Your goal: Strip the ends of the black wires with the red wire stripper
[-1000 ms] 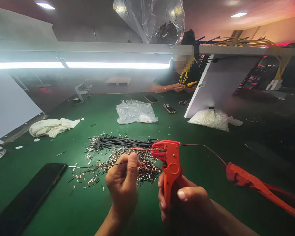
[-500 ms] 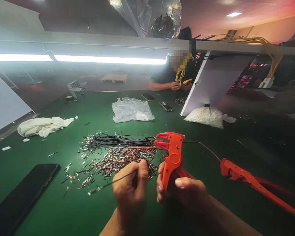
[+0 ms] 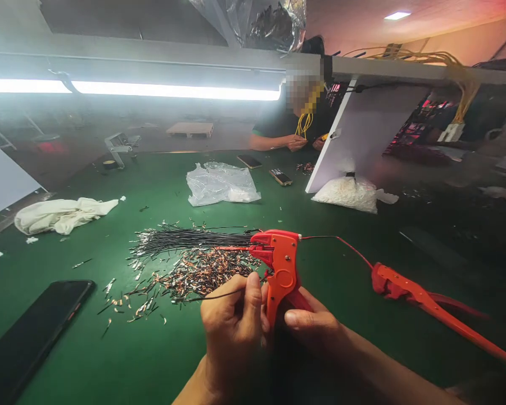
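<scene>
My left hand point(image 3: 231, 326) is closed in a pinch on a thin black wire point(image 3: 211, 296), whose end sticks out to the left. My right hand point(image 3: 316, 320) is wrapped round the handles of an orange-red wire stripper point(image 3: 283, 267), held upright with its jaws pointing left. The fingers of both hands are close together beside the tool's handle. Behind the hands lies a bundle of black wires point(image 3: 194, 238), partly hidden by the stripper's head. In front of that bundle spreads a heap of cut wire scraps point(image 3: 211, 273) with bits of bare copper.
A second orange wire stripper point(image 3: 421, 295) lies at the right. A dark phone point(image 3: 37, 332) rests at the left, with a white cloth point(image 3: 65, 215) behind it. Further back are a clear plastic bag point(image 3: 223, 184) and a filled bag point(image 3: 346, 194). Across the table a person point(image 3: 274, 126) handles yellow wires.
My left hand has moved slightly right and up with the black wire, closer to the stripper. The stripper sits slightly further left in view. The whole view has shifted a little.
</scene>
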`<state>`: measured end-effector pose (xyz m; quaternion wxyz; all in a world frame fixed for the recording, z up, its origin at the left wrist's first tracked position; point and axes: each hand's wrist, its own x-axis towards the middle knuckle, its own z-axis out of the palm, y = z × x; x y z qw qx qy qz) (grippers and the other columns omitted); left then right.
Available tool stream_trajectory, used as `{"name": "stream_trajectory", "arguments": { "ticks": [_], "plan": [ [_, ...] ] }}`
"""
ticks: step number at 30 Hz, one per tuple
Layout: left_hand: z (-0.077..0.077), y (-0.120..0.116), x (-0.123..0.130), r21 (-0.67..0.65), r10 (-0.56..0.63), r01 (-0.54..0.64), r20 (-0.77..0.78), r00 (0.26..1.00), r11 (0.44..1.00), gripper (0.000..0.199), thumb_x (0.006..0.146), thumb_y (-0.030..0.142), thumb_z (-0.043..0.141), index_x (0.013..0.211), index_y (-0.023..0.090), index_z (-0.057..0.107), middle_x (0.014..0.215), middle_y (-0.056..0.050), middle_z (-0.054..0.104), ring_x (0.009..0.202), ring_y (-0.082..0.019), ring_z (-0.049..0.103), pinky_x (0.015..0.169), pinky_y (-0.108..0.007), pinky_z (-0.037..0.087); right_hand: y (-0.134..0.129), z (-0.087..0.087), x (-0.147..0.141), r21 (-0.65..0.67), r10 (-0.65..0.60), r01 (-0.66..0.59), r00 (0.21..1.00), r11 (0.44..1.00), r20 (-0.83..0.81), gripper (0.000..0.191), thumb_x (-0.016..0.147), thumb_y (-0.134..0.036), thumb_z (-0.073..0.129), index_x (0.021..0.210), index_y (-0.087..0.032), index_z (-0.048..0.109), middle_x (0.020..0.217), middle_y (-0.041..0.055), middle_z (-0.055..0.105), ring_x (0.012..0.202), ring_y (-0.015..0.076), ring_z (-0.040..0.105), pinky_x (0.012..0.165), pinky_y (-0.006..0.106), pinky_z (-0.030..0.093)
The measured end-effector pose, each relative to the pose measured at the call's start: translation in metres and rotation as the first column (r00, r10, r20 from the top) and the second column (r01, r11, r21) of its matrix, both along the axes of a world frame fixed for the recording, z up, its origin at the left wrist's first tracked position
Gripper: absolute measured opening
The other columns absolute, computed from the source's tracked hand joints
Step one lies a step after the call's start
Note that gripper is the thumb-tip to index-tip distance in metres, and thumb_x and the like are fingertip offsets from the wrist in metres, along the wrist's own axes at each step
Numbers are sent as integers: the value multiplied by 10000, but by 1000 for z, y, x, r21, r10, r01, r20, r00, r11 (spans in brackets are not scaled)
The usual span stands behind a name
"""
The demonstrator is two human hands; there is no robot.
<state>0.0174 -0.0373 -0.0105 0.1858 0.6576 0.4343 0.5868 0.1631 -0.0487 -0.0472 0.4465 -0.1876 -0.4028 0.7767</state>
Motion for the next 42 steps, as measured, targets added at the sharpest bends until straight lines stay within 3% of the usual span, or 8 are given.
{"name": "stream_trajectory", "arguments": {
  "ticks": [6,12,17,23,29,35,42],
  "plan": [
    [-5,0,1,76,19,-13,-85,996,997,329,869,77,523,561,183,479,414,84,438,337,-34,365,371,-188,251,-3,-8,-1,-23,-40,42,996,999,76,333,781,-371,672,965,-107,590,748,70,611,627,171,584,604,311,478],
    [-11,-1,3,160,78,-51,-172,982,986,358,859,75,521,530,183,433,444,76,381,377,-49,328,418,-225,248,-7,-15,-2,-40,-154,161,977,986,150,272,829,-362,670,859,-95,629,665,36,610,568,114,571,567,236,463],
    [-16,1,3,84,19,-8,-129,992,996,341,875,96,528,544,178,502,448,67,453,378,-50,367,425,-203,278,-12,-15,-8,-131,-174,200,967,971,188,369,826,-487,658,784,-131,572,487,-31,548,313,79,469,308,162,371],
    [-17,1,3,-171,-21,28,43,999,985,317,887,203,527,571,184,546,480,45,473,411,-70,386,444,-210,298,-12,-17,-8,-195,-164,216,953,957,255,397,818,-523,654,753,-150,534,412,-45,532,232,74,411,239,151,342],
    [-22,5,4,-429,4,175,383,924,886,355,888,367,564,584,184,543,494,49,414,430,-71,331,417,-202,275,-7,-7,-4,-183,-58,65,997,981,45,356,820,-442,648,944,-116,579,678,56,662,517,163,651,507,267,529],
    [-14,8,-1,-448,116,247,641,759,859,403,809,456,662,554,167,544,470,69,344,407,-44,268,372,-180,204,-4,-4,3,-200,1,-22,994,980,-107,300,853,-379,564,1008,-123,576,758,68,639,649,212,672,610,347,529],
    [-7,15,-10,-414,98,340,744,661,844,394,834,393,653,542,161,524,430,78,322,389,-36,257,400,-196,183,-15,-15,2,-190,76,-108,983,976,-167,326,807,-337,601,1024,-95,593,757,97,655,642,197,663,599,310,516]
  ]
}}
